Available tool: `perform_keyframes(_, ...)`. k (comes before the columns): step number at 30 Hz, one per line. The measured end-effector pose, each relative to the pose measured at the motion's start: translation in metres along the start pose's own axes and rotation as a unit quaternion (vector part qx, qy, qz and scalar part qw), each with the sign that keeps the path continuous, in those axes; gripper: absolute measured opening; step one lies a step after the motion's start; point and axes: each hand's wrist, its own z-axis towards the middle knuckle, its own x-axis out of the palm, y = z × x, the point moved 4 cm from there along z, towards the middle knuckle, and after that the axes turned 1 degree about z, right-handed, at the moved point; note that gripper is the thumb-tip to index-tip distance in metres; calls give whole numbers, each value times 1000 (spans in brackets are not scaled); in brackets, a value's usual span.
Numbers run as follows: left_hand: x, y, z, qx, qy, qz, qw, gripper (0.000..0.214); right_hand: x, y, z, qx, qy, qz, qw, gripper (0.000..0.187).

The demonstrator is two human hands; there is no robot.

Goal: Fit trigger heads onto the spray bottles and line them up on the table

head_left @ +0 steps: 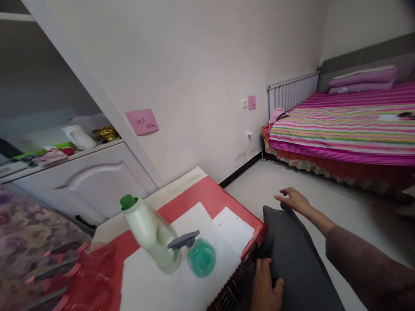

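With twelve o'clock pointing away from the person, the dark grey fabric-like piece (pixel 298 268) lies at the near right of the table (pixel 212 196), just beside its red edge, its long axis slanting from about eleven o'clock to five. The left hand (pixel 267 287) is at its near-left side, so the bulk of the piece lies toward two o'clock from that grip; thumb and fingers stand apart, but whether they pinch any fabric can't be made out. The right hand (pixel 293 201) is the nearer one to the far end, with most of the piece toward six o'clock from it; its grip is loosely spread and looks free, contact unclear. The teal spray bottle (pixel 201 258) stands well apart, toward ten o'clock from the left hand, the nearer of the two.
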Motion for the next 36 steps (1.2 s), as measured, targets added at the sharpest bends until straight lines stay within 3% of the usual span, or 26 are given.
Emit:
perform_keyframes(4, 4, 6, 10, -4, 7, 4, 1000, 30, 18, 22, 12, -40, 115, -14, 992, 54)
perform_keyframes(7, 3, 0, 14, 15, 2, 20, 1000, 19, 30, 30, 6, -65, 143, -29, 987, 42)
perform_keyframes(10, -4, -11, 14, 40, -6, 43, 998, 18, 27, 30, -1, -87, 125, -55, 987, 27)
perform_keyframes(14, -17, -34, 10, 102, -50, 90, 989, 19, 3, 26, 2, -86, 55, -102, 990, 10)
perform_keyframes(17, -19, -49, 6, 139, -57, 108, 983, 29, -7, 25, 6, -86, 8, -122, 989, 13)
perform_keyframes(21, -11, -48, 0, 139, -13, 139, 980, 52, 3, 28, -6, -96, -8, -126, 987, 27)
perform_keyframes(25, 3, -34, -5, 128, 96, 162, 974, 58, 7, 30, -41, -122, -8, -110, 986, 30)
perform_keyframes(30, 2, -17, -6, 86, 71, 210, 971, 62, 3, 6, -116, -137, 75, -80, 984, 5)
perform_keyframes(34, 7, -12, -7, 88, 74, 231, 966, 47, 19, -30, -177, -80, 179, -73, 978, 22)
perform_keyframes(36, 7, -13, -7, 93, 49, 255, 961, 34, 26, -36, -195, -90, 170, -56, 980, 25)
